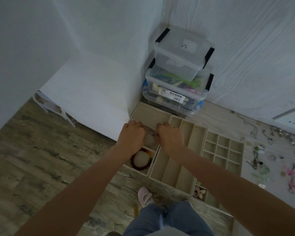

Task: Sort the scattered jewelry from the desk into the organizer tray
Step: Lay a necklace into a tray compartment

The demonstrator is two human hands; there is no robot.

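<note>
Fingers of both the left hand and the right hand curl down over a middle compartment of the beige organizer tray, apparently pinching a pale beaded bracelet between them; the placing step seems underway. Next comes letting go, then reaching right to the scattered jewelry on the desk.

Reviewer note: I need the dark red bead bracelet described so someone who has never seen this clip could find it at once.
Start at the stack of clear storage boxes in the wall corner; beige organizer trays lie in front of it. The dark red bead bracelet sits in the leftmost tray's near compartment, just below the left hand. It alone forms a closed ring of dark red beads, around a white pad.
</note>
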